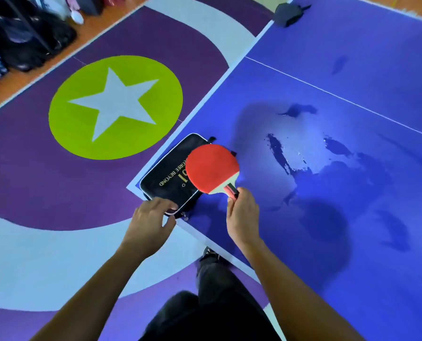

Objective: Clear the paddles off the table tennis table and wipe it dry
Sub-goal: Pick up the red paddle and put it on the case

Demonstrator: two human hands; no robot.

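1. The black case [165, 178] lies flat on the near left corner of the blue table [340, 70]. Its gold lettering faces up and its outer edge runs along the table's white border.
2. The left hand [151, 217] holds the case's near end, with the fingers curled over the top and the thumb at the edge below.
3. The right hand [242, 212], just to the right of the case, grips the handle of the red paddle [211, 167] with its fingers wrapped around it.
4. The paddle's round red blade overlaps the right side of the case. Whether it rests on the case or hangs just above cannot be told.
5. Right of the case, wet patches [278, 153] spread over the table as dark streaks and a pale glare.
6. Beyond the case, past the table's white line [328, 92], a dark object [287, 13] sits at the table's far left edge. What it is cannot be told.
7. Left of the case, on the purple floor, is a green circle with a white star [115, 107]. Farther off in that direction, dark bags [28, 40] sit on the orange floor.
8. Nearer than the case, the person's dark trouser leg [212, 291] and a shoe [208, 253] stand by the table edge.
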